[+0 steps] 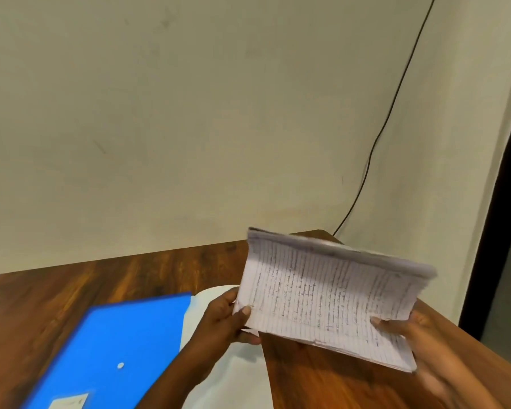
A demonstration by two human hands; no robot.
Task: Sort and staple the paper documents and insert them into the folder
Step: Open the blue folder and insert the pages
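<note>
A pale, scuffed wall [189, 113] fills the upper part of the view, and a thin black cable [387, 122] runs down it from the top right to behind the far corner of the table. At the right edge stands a dark door frame [496, 216]. Below the wall lies the wooden table [115, 276], brown with a strong grain and rounded corners.

On the left of the table rests a blue folder [124, 335], lying flat and turned at an angle, with a small white snap button [120, 365] near its middle and a white label [68, 402] at its near edge. Just beside the folder's right edge, partly under the left forearm, lies a loose white sheet [236, 376] flat on the table.

Held up above the right half of the table, clear of its surface, is a thick stack of lined paper documents [328, 299] covered in handwriting, tilted with its far edge raised towards the wall; the writing is too blurred to read. The left hand [224, 320] grips the stack's lower left corner, thumb on the top page and fingers curled underneath. The right hand [410, 329] holds the lower right edge, thumb pressed on the top page and the rest of the fingers behind the stack; that hand is blurred.
</note>
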